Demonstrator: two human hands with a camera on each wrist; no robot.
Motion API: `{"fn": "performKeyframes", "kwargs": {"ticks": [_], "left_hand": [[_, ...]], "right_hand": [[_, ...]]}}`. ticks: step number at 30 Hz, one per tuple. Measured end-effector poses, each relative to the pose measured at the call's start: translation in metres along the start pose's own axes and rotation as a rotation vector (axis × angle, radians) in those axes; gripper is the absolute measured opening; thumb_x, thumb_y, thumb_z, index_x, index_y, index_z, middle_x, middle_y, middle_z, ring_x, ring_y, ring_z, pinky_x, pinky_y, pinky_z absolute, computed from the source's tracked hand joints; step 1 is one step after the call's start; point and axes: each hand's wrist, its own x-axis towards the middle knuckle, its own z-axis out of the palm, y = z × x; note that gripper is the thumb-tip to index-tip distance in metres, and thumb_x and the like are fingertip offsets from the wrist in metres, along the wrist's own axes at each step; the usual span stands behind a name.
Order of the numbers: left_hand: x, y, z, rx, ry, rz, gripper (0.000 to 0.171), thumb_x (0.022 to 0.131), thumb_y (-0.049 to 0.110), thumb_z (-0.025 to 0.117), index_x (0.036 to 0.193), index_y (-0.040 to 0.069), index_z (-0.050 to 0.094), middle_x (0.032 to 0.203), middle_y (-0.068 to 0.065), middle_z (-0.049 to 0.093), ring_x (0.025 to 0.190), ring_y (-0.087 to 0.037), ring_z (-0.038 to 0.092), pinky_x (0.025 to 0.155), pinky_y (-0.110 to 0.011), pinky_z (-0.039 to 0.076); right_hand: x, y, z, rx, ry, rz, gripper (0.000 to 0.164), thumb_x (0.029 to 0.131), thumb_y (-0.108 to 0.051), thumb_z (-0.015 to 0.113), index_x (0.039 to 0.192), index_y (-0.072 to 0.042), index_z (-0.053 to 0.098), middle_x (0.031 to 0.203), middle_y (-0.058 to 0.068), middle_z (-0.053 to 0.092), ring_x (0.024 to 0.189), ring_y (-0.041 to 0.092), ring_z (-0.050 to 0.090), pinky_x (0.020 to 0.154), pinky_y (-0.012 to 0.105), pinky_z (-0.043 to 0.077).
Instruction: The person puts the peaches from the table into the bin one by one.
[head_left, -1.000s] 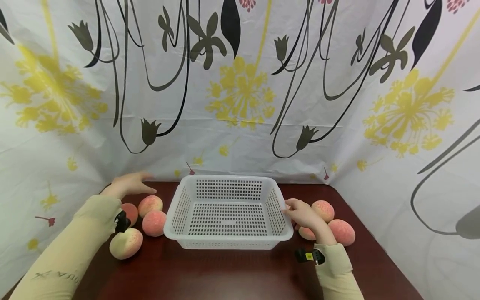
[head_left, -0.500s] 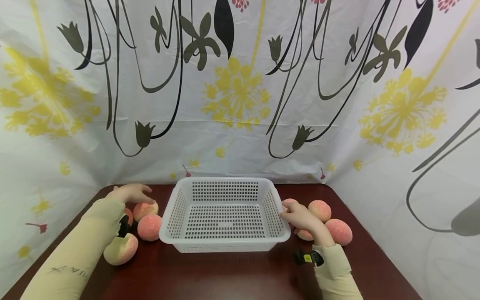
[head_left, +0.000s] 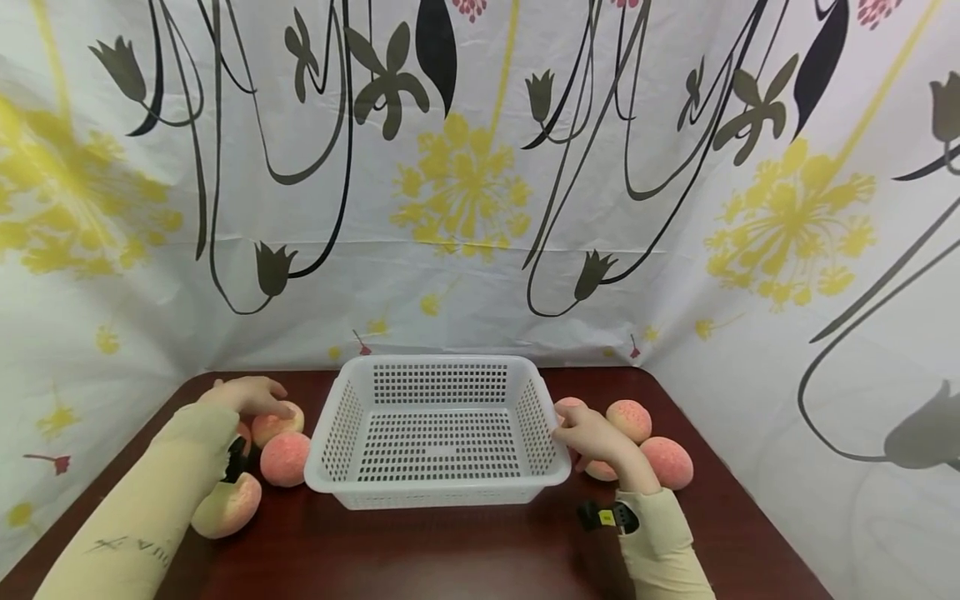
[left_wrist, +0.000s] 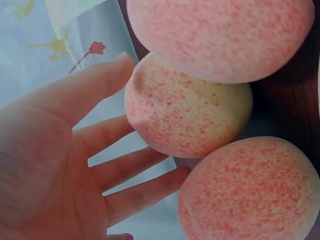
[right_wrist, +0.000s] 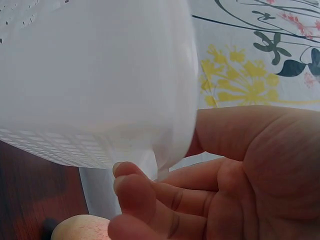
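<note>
Left hand (head_left: 249,395): fingers spread at 1 peach's (left_wrist: 187,107) edge
Right hand (head_left: 596,435): pinches the white basket (head_left: 438,484) by its right rim
Basket: on the table (head_left: 420,558)
Peaches (head_left: 285,460): 4 either side

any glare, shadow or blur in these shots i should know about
Head: a faint sheen on the glossy dark red-brown table; left wrist: the bare left hand is in shade, dimmer than the middle round pink-and-yellow peach; right wrist: the white perforated plastic basket looks washed out, its near edge soft.
</note>
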Motion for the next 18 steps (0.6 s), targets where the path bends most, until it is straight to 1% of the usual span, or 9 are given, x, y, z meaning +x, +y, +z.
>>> {"fn": "performKeyframes", "kwargs": {"ticks": [1, 2, 4, 7, 10, 13, 15, 16, 18], "left_hand": [[-0.019, 0.002, 0.006, -0.180, 0.028, -0.061, 0.054, 0.073, 0.039, 0.077, 0.123, 0.027, 0.058, 0.104, -0.003, 0.059, 0.083, -0.027, 0.053, 0.070, -0.046, 0.050], [-0.036, 0.002, 0.012, -0.331, 0.062, -0.114, 0.055, 0.068, 0.039, 0.078, 0.118, 0.029, 0.058, 0.096, 0.001, 0.058, 0.073, -0.025, 0.050, 0.058, -0.042, 0.049], [-0.055, 0.006, 0.019, -0.494, 0.067, -0.169, 0.058, 0.063, 0.038, 0.080, 0.115, 0.033, 0.056, 0.079, 0.007, 0.060, 0.066, -0.020, 0.049, 0.053, -0.040, 0.047], [-0.059, 0.010, 0.021, -0.510, 0.059, -0.187, 0.062, 0.062, 0.040, 0.079, 0.119, 0.033, 0.055, 0.082, 0.008, 0.061, 0.067, -0.020, 0.050, 0.052, -0.039, 0.046], [-0.055, 0.008, 0.021, -0.526, 0.069, -0.216, 0.067, 0.063, 0.043, 0.079, 0.123, 0.036, 0.052, 0.090, 0.012, 0.061, 0.081, -0.021, 0.050, 0.055, -0.041, 0.048], [-0.051, 0.004, 0.021, -0.505, 0.078, -0.232, 0.069, 0.061, 0.047, 0.079, 0.125, 0.037, 0.053, 0.092, 0.009, 0.062, 0.076, -0.024, 0.050, 0.052, -0.041, 0.047], [-0.044, -0.001, 0.020, -0.485, 0.079, -0.234, 0.069, 0.061, 0.047, 0.078, 0.125, 0.036, 0.054, 0.094, 0.006, 0.063, 0.067, -0.026, 0.050, 0.051, -0.041, 0.047], [-0.039, -0.004, 0.018, -0.484, 0.070, -0.222, 0.069, 0.062, 0.046, 0.078, 0.126, 0.035, 0.054, 0.100, 0.004, 0.063, 0.069, -0.027, 0.052, 0.054, -0.042, 0.048], [-0.025, -0.007, 0.014, -0.364, 0.029, -0.132, 0.071, 0.069, 0.044, 0.075, 0.134, 0.029, 0.050, 0.119, -0.002, 0.057, 0.086, -0.030, 0.053, 0.067, -0.044, 0.050]], "right_hand": [[0.000, -0.001, 0.001, -0.002, 0.004, 0.004, 0.048, 0.089, -0.007, 0.056, 0.135, 0.003, 0.050, 0.082, 0.009, 0.059, 0.067, 0.020, 0.060, 0.051, 0.047, 0.053], [0.000, -0.001, 0.001, -0.004, 0.009, 0.006, 0.048, 0.089, -0.007, 0.057, 0.135, 0.003, 0.050, 0.082, 0.009, 0.059, 0.066, 0.020, 0.060, 0.051, 0.047, 0.053], [0.000, -0.002, 0.001, -0.012, 0.011, 0.005, 0.046, 0.088, -0.007, 0.057, 0.132, 0.003, 0.051, 0.082, 0.009, 0.060, 0.065, 0.020, 0.060, 0.050, 0.046, 0.053], [0.000, -0.003, 0.000, -0.018, 0.005, 0.005, 0.040, 0.087, -0.007, 0.057, 0.126, 0.001, 0.055, 0.082, 0.009, 0.061, 0.062, 0.021, 0.060, 0.049, 0.046, 0.053], [0.001, -0.004, -0.001, -0.031, 0.004, 0.010, 0.036, 0.086, -0.008, 0.058, 0.121, 0.001, 0.057, 0.082, 0.008, 0.061, 0.060, 0.021, 0.060, 0.049, 0.045, 0.053], [0.000, -0.005, -0.001, -0.038, 0.008, 0.013, 0.037, 0.086, -0.008, 0.058, 0.122, 0.001, 0.057, 0.082, 0.008, 0.061, 0.062, 0.020, 0.060, 0.049, 0.045, 0.053], [-0.001, -0.005, 0.000, -0.036, 0.005, 0.010, 0.038, 0.087, -0.008, 0.058, 0.124, 0.002, 0.056, 0.082, 0.008, 0.061, 0.064, 0.020, 0.060, 0.050, 0.045, 0.053], [-0.001, -0.005, 0.000, -0.037, 0.005, 0.008, 0.039, 0.087, -0.008, 0.057, 0.124, 0.002, 0.055, 0.082, 0.008, 0.061, 0.064, 0.020, 0.060, 0.049, 0.044, 0.053], [-0.001, -0.005, 0.000, -0.035, 0.003, 0.006, 0.039, 0.087, -0.008, 0.057, 0.124, 0.003, 0.055, 0.082, 0.008, 0.061, 0.063, 0.020, 0.059, 0.048, 0.043, 0.053]]}}
